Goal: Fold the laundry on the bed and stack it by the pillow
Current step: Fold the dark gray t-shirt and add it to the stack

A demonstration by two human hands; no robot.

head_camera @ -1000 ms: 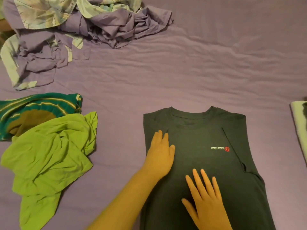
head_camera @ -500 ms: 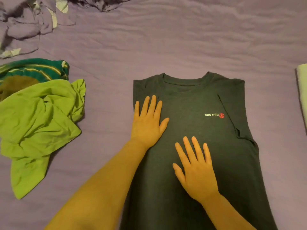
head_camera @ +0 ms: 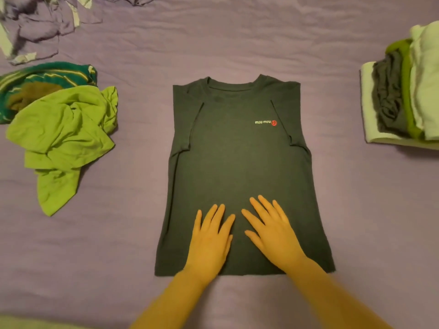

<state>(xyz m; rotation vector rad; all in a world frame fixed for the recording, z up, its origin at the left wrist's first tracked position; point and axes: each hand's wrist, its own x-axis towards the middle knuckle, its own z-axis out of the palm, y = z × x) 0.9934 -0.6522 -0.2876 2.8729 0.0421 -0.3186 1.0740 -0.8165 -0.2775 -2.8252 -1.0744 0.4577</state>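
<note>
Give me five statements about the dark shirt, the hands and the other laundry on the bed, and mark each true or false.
1. Both sleeves of the dark T-shirt are folded in over its front. True.
2. The left hand grips the bright green garment. False: it lies flat on the lower part of the shirt, and the green garment lies crumpled apart, off to the left.
3. The right hand rests flat on the shirt with fingers spread. True.
4. The shirt is already folded in half, hem to collar. False: it lies at full length, with hem near the wrists.
5. A folded stack sits at the right edge of the view. True.
</note>
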